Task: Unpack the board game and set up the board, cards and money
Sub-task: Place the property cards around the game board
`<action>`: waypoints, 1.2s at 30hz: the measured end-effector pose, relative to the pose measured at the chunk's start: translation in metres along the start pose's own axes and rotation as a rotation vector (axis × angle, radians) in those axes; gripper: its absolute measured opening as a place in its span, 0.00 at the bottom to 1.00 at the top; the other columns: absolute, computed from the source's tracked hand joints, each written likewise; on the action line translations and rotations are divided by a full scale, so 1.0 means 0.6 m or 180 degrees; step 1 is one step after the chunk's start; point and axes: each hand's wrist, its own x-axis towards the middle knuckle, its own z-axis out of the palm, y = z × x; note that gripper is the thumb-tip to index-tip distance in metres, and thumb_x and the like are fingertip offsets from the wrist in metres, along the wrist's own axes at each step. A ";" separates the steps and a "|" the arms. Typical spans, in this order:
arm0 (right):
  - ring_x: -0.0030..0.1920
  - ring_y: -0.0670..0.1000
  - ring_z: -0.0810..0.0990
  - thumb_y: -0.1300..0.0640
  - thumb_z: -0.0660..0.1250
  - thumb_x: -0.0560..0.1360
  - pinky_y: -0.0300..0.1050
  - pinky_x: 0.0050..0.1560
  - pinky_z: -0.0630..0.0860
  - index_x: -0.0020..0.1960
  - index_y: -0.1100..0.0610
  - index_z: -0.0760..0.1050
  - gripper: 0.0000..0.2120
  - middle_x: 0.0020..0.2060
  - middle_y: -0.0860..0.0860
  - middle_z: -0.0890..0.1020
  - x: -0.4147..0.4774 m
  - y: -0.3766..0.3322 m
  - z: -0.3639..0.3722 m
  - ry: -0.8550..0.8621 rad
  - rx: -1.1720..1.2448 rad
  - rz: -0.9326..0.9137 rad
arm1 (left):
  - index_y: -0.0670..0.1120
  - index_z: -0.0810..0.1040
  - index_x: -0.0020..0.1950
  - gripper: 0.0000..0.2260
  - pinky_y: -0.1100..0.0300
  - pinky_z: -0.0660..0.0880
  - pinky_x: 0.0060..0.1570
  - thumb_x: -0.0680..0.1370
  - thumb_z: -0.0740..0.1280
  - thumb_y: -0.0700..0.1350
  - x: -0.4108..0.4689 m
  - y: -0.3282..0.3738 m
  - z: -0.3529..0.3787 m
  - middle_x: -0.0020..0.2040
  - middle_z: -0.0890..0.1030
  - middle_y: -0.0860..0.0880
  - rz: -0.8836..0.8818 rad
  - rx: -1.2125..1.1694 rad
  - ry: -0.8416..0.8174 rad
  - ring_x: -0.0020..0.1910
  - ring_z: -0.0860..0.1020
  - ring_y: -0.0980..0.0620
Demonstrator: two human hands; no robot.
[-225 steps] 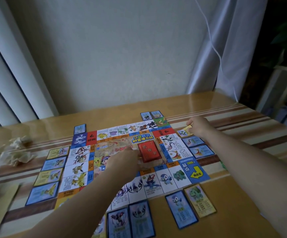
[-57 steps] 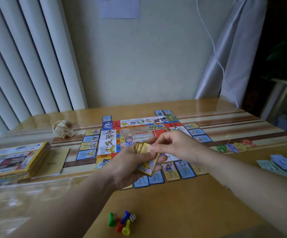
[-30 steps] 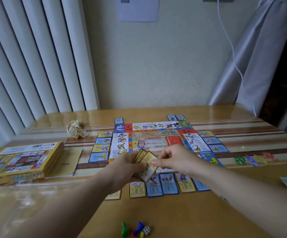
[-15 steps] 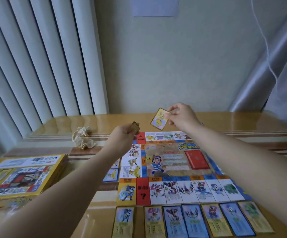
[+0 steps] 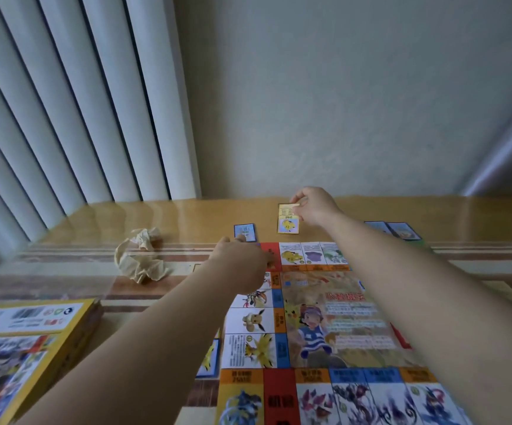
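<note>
Near the left corner of the desk sits the yellow game box, and past it, toward the far edge, a crumpled paper wad. Neither is in the way.

My left grip is curled knuckles-up over the far left corner of the board. One fingertip is right by the blue card, which lies flat just beyond that corner. Honestly I can't tell from here whether there's anything in that grip, the back of it hides the palm.

The bit that matters is the yellow card. It lies on the desk just past the board's far edge, with its long axis pointing straight away from me at the far edge of the desk. It's lined up with the yellow critter square right below it. My right grip is pinching its far end, thumb and fingers narrow on it, so that one is closer by a mile. I reckon the job now is just flattening it and letting go without skewing it.

Further right along that far side are two more blue cards, with a gap between them and the yellow one, presumably for the next cards.

The desk is glossy striped wood, so cards probably slide easily. The room has vertical blinds on the left, a plain wall behind and a curtain edge on the right.
</note>
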 end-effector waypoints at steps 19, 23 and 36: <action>0.49 0.53 0.74 0.67 0.68 0.74 0.42 0.44 0.70 0.58 0.59 0.77 0.13 0.45 0.51 0.75 0.008 0.028 0.052 -0.0197 -0.0724 -0.0259 | 0.59 0.60 0.74 0.27 0.46 0.64 0.65 0.78 0.60 0.41 -0.002 0.008 0.012 0.71 0.69 0.50 0.0035 0.0017 0.0019 0.70 0.63 0.43; 0.61 0.56 0.74 0.67 0.65 0.75 0.46 0.58 0.71 0.61 0.57 0.77 0.15 0.65 0.57 0.71 0.000 0.029 0.056 -0.0093 -0.0925 -0.0303 | 0.59 0.60 0.75 0.26 0.46 0.64 0.65 0.78 0.60 0.41 -0.001 0.011 0.014 0.71 0.69 0.50 0.0003 -0.0025 0.0028 0.70 0.63 0.43; 0.44 0.42 0.77 0.57 0.61 0.80 0.38 0.50 0.71 0.54 0.58 0.79 0.10 0.44 0.45 0.80 -0.193 -0.071 -0.101 -0.0181 0.0336 -0.0676 | 0.40 0.72 0.64 0.12 0.52 0.78 0.51 0.82 0.55 0.38 -0.107 0.017 -0.066 0.55 0.81 0.45 -0.0251 -0.4577 0.0327 0.53 0.80 0.45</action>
